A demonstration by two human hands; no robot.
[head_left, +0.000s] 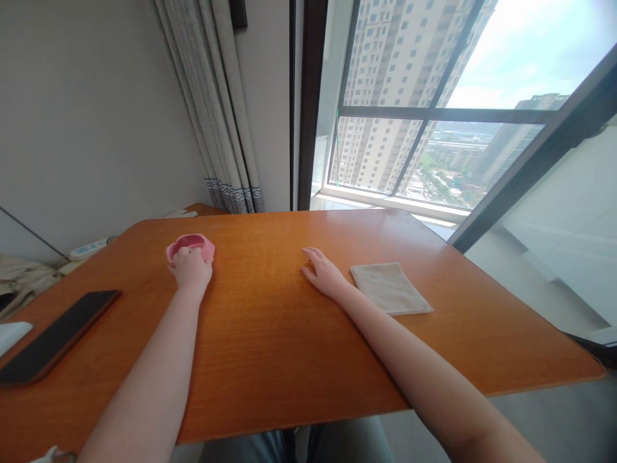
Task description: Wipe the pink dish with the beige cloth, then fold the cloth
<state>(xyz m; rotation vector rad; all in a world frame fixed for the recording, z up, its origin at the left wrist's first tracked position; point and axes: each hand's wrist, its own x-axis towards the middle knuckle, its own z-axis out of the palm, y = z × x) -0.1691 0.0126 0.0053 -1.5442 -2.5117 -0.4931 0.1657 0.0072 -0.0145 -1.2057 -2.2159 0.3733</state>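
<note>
A pink, angular-sided bowl sits toward the far left of the wooden table. My left hand is closed on its near rim, some fingers inside and others along the outer wall; the fingertips are partly hidden. Nothing is in my right hand, held palm down over the middle of the table with its fingers apart. Just right of that hand lies a flat, light grey folded cloth, partly behind my right forearm.
A long dark flat object with a brown edge lies on the table at left, beside a white item. A power strip is beyond the left edge. Curtain and window stand behind the table.
</note>
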